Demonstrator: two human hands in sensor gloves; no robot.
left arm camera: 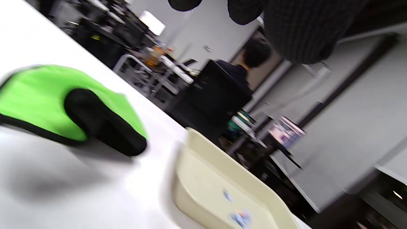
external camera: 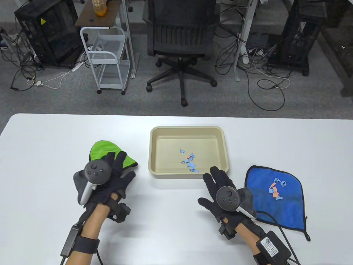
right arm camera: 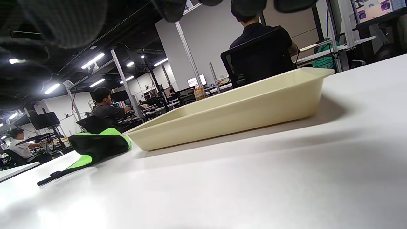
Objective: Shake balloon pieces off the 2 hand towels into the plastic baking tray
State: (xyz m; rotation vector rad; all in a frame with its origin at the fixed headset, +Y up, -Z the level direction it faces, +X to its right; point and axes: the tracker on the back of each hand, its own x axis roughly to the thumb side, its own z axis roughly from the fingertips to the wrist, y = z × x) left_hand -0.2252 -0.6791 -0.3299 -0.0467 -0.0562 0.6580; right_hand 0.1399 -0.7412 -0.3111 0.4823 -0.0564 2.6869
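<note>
Both hands sit low at the near edge of the desk [external camera: 171, 220], nearest the camera. Left hand [external camera: 106, 179] lies with fingers straight, their tips over the near side of the green towel [external camera: 103, 149]; whether they press on it I cannot tell. It grips nothing. Right hand [external camera: 220, 190] is spread flat, fingers apart, holding nothing, just in front of the tray's near right corner.

Green towel is bunched into a mound left of the tray [external camera: 189, 172], black trim showing; no pieces visible on it. Tray stands between the two towels, cream-coloured, and holds a small cluster of balloon pieces [external camera: 189, 163], mostly blue, one orange-red, toward its near right part.

Blue towel [external camera: 286, 204] lies spread flat right of my right hand, its left edge partly under the tracker. A second group of scraps [external camera: 276, 189], blue and orange, rests on its upper middle.

Beyond the desk: office chair [external camera: 178, 41], white trolley [external camera: 109, 58], cables on grey floor.
</note>
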